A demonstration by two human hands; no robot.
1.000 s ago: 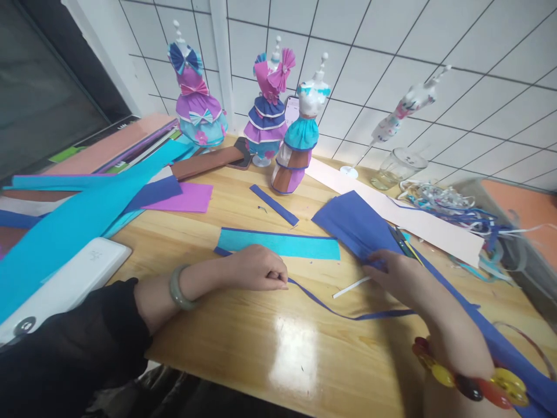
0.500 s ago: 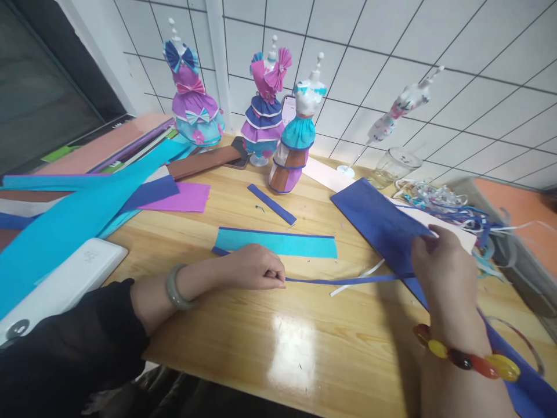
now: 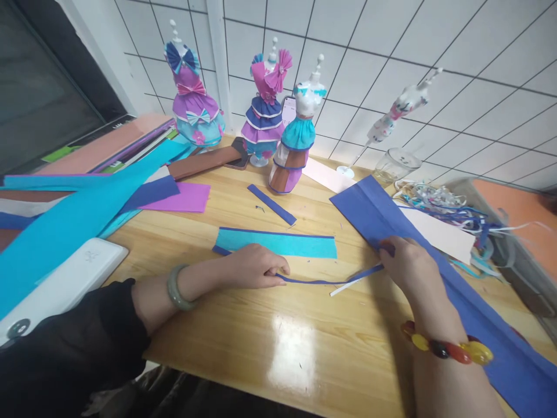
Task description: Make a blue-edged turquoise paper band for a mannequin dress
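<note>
My left hand [image 3: 256, 267] pinches one end of a narrow dark-blue strip [image 3: 315, 282] above the wooden table. Around the other end of that strip the fingers of my right hand [image 3: 411, 268] are closed, so it sags slightly between them. Just behind my left hand lies a turquoise rectangle [image 3: 282, 244] with blue along its edges; the hand covers part of its lower edge. A long dark-blue sheet [image 3: 465, 302] with a crease passes beside and beneath my right hand and arm. Under the strip sits a thin white strip [image 3: 343, 288].
Several small dress forms [image 3: 263, 122] in paper-like dresses stand at the back by the tiled wall. A bare form [image 3: 398, 110] leans near a glass jar [image 3: 397, 165]. Coloured sheets [image 3: 82, 215] and a white device [image 3: 87, 273] lie left; a grey bin [image 3: 500, 232] stands right.
My right hand has moved left and lower, bringing its strip end closer to my left hand; the strip has gone slack. The blue sheet, lifted before, now lies flatter.
</note>
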